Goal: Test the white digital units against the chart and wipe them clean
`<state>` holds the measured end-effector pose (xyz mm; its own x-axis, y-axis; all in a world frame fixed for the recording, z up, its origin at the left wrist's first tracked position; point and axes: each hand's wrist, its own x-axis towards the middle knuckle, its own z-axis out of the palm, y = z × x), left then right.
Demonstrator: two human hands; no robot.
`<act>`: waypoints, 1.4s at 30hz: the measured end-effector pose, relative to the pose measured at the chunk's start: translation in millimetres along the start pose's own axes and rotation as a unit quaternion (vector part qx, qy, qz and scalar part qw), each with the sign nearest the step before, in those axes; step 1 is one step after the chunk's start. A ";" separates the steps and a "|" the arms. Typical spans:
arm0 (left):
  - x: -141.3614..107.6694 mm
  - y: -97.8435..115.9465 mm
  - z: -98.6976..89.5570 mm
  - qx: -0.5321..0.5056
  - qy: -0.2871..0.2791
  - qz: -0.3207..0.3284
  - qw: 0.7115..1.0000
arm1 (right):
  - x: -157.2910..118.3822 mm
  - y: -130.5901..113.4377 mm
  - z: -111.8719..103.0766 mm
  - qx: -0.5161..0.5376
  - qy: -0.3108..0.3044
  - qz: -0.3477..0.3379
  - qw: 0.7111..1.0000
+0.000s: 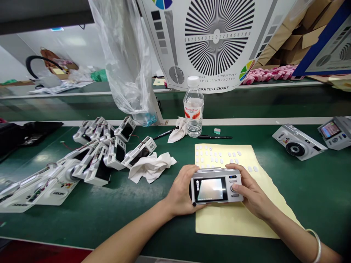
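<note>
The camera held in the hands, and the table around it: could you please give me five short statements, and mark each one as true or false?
1. The left hand and the right hand both hold the silver camera. True.
2. The silver camera shows no picture. False: its screen is lit and shows an image.
3. Small pale pieces lie on the yellow sheet. True.
4. Neither arm wears anything. False: a bracelet is around the right forearm.
5. The water bottle stands upright with its white cap on. True.
</note>
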<state>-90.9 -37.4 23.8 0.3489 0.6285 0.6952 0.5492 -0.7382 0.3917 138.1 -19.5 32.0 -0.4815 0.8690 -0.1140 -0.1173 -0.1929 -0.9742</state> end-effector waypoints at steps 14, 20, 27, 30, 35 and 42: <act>-0.2 0.1 -1.5 0.001 -0.001 0.002 1.000 | -1.6 -0.6 0.9 -0.017 0.012 0.017 1.000; 0.6 1.2 -2.1 -0.002 -0.002 0.003 1.000 | 0.0 0.5 -0.3 -0.013 -0.004 -0.002 1.000; 1.1 2.8 -0.7 0.004 0.000 0.021 1.000 | 1.3 -0.7 0.2 -0.029 -0.012 0.000 0.999; 0.7 2.4 0.6 0.002 0.003 0.023 1.000 | 1.5 -1.5 1.6 -0.043 0.000 0.000 0.999; 1.3 2.6 0.4 -0.003 0.001 0.019 1.000 | 0.8 -3.4 5.2 -0.044 0.020 0.002 0.999; 2.0 3.3 -0.5 0.003 -0.004 0.021 1.000 | 1.2 -4.4 5.8 -0.045 0.023 0.009 0.999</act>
<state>-88.8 -38.7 26.8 0.3768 0.5993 0.7063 0.5393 -0.7619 0.3588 133.0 -20.3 37.3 -0.4428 0.8858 -0.1390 -0.0295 -0.1693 -0.9851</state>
